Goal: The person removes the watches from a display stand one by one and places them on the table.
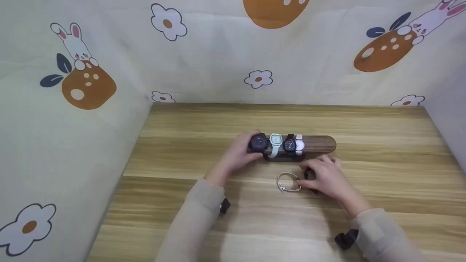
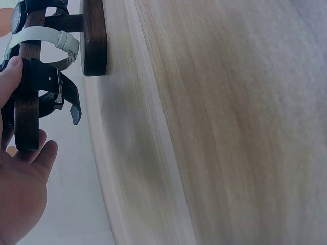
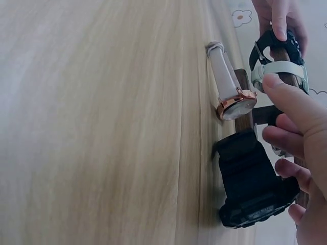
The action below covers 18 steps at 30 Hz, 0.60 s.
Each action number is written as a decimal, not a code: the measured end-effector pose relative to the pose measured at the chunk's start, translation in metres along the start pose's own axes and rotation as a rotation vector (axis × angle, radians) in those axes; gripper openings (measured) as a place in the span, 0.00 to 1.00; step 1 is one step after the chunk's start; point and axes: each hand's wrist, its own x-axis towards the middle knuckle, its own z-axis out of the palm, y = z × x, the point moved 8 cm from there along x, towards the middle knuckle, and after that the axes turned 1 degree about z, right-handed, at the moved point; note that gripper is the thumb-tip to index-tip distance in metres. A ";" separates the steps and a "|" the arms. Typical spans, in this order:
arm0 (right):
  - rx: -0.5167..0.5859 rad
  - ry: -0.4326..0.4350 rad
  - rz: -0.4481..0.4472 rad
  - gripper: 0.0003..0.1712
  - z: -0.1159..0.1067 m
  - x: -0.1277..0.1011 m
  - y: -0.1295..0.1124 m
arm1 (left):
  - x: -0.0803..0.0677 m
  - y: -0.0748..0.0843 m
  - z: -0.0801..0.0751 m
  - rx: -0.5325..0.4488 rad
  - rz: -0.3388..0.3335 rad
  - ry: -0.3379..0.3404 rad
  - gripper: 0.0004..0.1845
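A dark wooden watch stand lies across the table's middle and carries several watches. My left hand grips the big black watch at the bar's left end, thumb on its strap. To its right sit a mint watch, a smaller black watch and a white-strapped watch with a rose-gold case. My right hand rests on the table in front of the stand, fingers curled round a chunky black watch. A silver bracelet watch lies just left of that hand.
The wooden table is walled on three sides by a cream cloth printed with rabbits and flowers. The stand's right end holds no watch. Black camera mounts sit on both sleeves.
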 end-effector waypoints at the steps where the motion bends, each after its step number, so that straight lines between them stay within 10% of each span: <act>1: 0.002 0.008 0.001 0.29 -0.002 0.000 0.000 | 0.000 0.000 0.000 0.001 0.003 0.002 0.38; 18: 0.053 0.110 -0.041 0.29 -0.019 0.003 -0.002 | 0.001 0.001 -0.001 0.009 0.016 0.005 0.38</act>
